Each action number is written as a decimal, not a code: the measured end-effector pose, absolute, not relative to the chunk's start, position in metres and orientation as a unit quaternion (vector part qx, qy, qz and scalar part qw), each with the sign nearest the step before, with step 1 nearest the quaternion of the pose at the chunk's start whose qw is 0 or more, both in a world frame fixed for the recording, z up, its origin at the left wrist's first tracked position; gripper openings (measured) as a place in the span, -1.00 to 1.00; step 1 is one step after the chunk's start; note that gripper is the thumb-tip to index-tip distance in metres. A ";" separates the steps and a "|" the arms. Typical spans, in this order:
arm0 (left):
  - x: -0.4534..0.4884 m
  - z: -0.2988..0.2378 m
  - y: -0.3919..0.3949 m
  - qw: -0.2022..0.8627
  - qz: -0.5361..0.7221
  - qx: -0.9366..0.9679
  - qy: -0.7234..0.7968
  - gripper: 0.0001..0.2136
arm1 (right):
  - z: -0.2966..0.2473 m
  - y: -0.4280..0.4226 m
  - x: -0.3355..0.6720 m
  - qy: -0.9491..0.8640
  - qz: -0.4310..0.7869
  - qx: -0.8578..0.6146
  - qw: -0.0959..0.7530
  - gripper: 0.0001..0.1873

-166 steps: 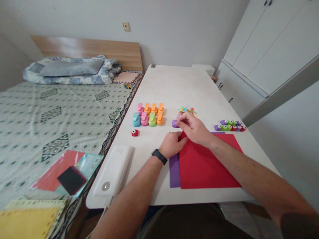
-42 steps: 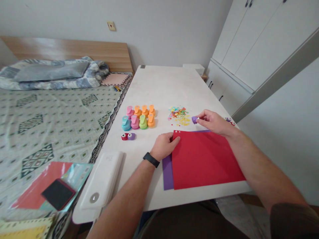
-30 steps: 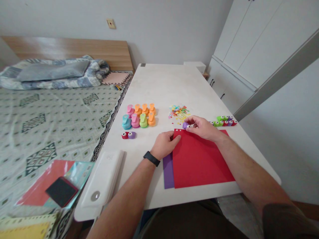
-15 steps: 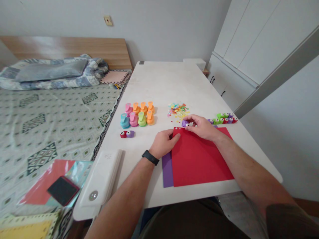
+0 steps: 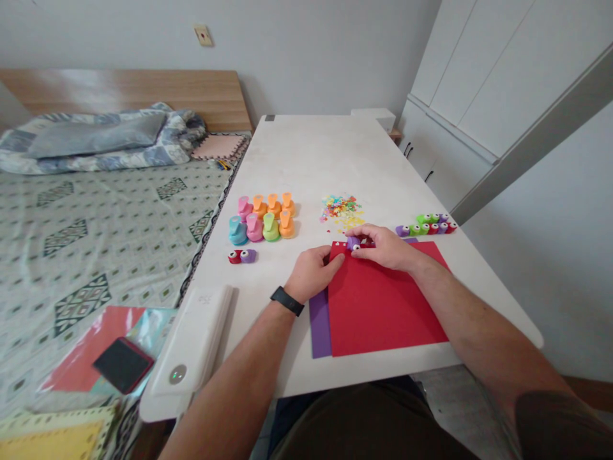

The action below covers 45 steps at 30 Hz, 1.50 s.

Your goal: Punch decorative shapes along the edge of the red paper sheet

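A red sheet of paper point(image 5: 383, 300) lies over a purple sheet point(image 5: 320, 329) on the table. My left hand point(image 5: 312, 273) grips the red sheet's upper left corner, thumb on top and fingers partly hidden. Small holes point(image 5: 338, 243) show along the sheet's far edge near that corner. Between the thumb and fingers of my right hand point(image 5: 383, 248) is a small purple craft punch point(image 5: 353, 243), at the far edge of the red sheet. Just beyond it lies a pile of colourful paper cutouts point(image 5: 342, 211).
Larger craft punches point(image 5: 262, 220) stand in two rows at left, with a red small punch point(image 5: 234, 256) and a purple one point(image 5: 248, 255) nearer. More small punches point(image 5: 426, 225) sit at right. A white laminator-like device point(image 5: 191, 345) lies along the table's left edge.
My right hand has brought the purple punch slightly left and nearer, onto the red sheet's far edge. My left hand keeps its grip at the corner.
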<state>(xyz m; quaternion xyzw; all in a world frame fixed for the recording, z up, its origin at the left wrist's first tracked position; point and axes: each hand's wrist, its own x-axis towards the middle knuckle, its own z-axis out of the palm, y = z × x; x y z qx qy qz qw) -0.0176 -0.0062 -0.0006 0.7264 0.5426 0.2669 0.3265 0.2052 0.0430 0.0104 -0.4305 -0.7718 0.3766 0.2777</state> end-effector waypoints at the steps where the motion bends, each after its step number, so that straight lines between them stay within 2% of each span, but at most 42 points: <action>1: -0.018 -0.001 -0.006 0.326 0.268 0.727 0.542 -0.63 | 0.010 0.043 0.205 -0.775 0.372 -0.430 0.276 -0.56; 21: -0.019 0.000 -0.007 0.333 0.269 0.733 0.529 -0.65 | 0.008 0.041 0.204 -0.761 0.428 -0.401 0.277 -0.58; 27: -0.018 0.001 -0.007 0.326 0.273 0.735 0.528 -0.65 | 0.006 0.043 0.205 -0.766 0.436 -0.393 0.261 -0.66; 45: -0.017 -0.001 -0.008 0.319 0.273 0.736 0.531 -0.64 | 0.005 0.044 0.204 -0.735 0.476 -0.400 0.269 -0.71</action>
